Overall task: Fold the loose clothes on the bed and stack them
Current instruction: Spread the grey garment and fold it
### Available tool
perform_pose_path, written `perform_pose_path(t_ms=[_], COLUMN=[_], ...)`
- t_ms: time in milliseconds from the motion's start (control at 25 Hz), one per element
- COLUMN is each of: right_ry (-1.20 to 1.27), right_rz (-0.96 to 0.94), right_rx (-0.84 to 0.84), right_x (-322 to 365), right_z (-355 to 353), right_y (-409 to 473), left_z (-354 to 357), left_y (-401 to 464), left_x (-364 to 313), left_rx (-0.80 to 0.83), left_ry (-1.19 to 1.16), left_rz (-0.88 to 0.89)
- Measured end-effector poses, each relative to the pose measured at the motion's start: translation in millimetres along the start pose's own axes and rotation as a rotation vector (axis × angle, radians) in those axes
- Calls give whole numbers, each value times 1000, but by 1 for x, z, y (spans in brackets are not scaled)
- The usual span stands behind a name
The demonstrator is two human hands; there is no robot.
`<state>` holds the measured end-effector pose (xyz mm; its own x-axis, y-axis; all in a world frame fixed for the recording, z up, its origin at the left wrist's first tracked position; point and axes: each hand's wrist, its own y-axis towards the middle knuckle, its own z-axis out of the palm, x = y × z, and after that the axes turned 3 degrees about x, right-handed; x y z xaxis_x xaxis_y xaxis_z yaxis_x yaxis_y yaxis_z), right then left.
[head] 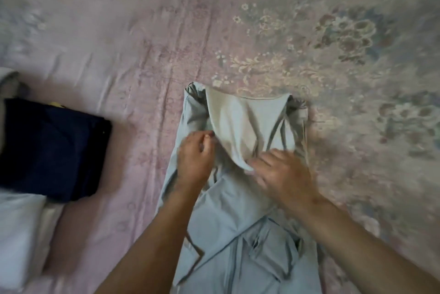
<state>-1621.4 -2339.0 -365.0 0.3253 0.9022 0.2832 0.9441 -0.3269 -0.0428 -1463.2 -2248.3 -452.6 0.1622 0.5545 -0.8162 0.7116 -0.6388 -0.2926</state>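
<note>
The fingers of the left hand curl in a pinch on the edge of a turned-down flap of the pale blue garment, while the right hand lies with fingers straight and spread, pressing the flap's tip, likely to pin the fold while it is tidied. The garment lies lengthwise at the near middle of the bed. Well apart to the left sits a folded dark navy piece, probably the stack's start, beside a white pillow.

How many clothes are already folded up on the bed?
1 for sure: a dark navy folded garment at the left. A yellow bit peeks out behind it, so more may hide. The light blue garment in the middle is not finished.
</note>
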Motion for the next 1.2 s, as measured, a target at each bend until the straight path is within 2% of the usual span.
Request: perform_pose_path(t_ms=[40,80,120,160,240,320,480,560,640,720,760,800,880,1040,1120,1200], right_ry=[60,140,207,250,266,247,515,567,721,1183,1312,1266,935,687,751,1068], right_rz=[10,53,136,280,672,940,1187,1279,1320,1318,1335,1337,1306,1272,1310,1360], right_rx=[104,192,217,170,5,-94,-149,-52,-34,-189,-269,-301,-245,8,4,-171], right_x=[15,24,25,20,-3,-34,-81,-97,-102,-97,-95,-95,-89,-62,-55,-53], right_z=[18,33,44,51,61,69,70,70,69,66,66,69,73,79,78,70], right_y=[-25,-45,-57,-60,-50,-27,24,40,51,56,54,51,39,22,27,36], left_z=[-6,-10,-12,-12,-7,-1,15,21,19,11,8,6,10,17,18,16], left_y=[-15,-28,-33,-33,-17,4,38,49,60,70,71,69,51,12,12,20], left_x=[2,4,5,7,8,2,-4,-3,-4,-5,-7,-7,-6,0,-3,-10], left_rx=[-47,-68,-72,-71,-80,-87,-43,0,-58,-166,-161,-129,-83,15,49,16], left_ry=[-212,-325,-329,-277,-159,-107,-64,2,7,-38,-66,-79,-69,-48,-181,-363], left_rz=[-168,-312,-399,-432,-441,-417,-396,-416,-418,-404,-408,-419,-452,-483,-558,-627])
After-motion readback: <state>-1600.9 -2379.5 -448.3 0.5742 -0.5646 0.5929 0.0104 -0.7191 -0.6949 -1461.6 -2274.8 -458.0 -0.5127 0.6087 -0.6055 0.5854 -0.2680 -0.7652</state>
